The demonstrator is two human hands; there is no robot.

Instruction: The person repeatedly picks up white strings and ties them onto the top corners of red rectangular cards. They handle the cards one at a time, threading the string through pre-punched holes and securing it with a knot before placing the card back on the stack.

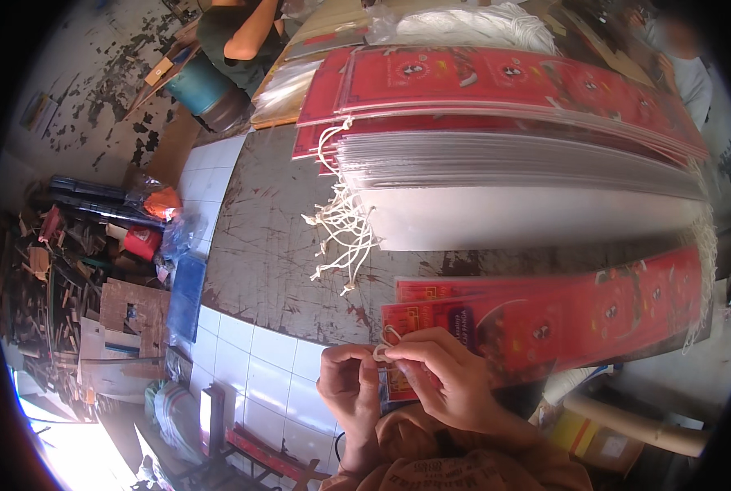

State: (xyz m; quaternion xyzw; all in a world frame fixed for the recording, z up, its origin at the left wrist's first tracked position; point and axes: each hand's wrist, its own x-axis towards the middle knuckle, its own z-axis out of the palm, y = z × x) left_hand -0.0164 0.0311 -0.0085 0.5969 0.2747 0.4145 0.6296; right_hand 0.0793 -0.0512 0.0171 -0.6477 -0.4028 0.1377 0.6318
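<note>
At the table's near edge my left hand (350, 385) and my right hand (447, 376) meet, fingertips pinched on a loop of white cord (381, 352). The cord comes from the left end of a long red printed plastic banner (537, 327), which lies partly under my right hand. Another red banner edge shows just beneath it. Beyond them rests a thick stack of banners (529, 213), its near side showing white backs. Knotted cord ends (345, 233) hang from the stack's left end. More red banners (504, 78) lie face up on top at the far side.
The grey, scratched table (275, 237) stretches left of the stack. A bundle of white cord (480, 26) lies at the far end. Two other people are beyond the table. A blue drum (206, 94) stands at far left, above piled scraps (62, 270). A cardboard tube (635, 425) is at lower right.
</note>
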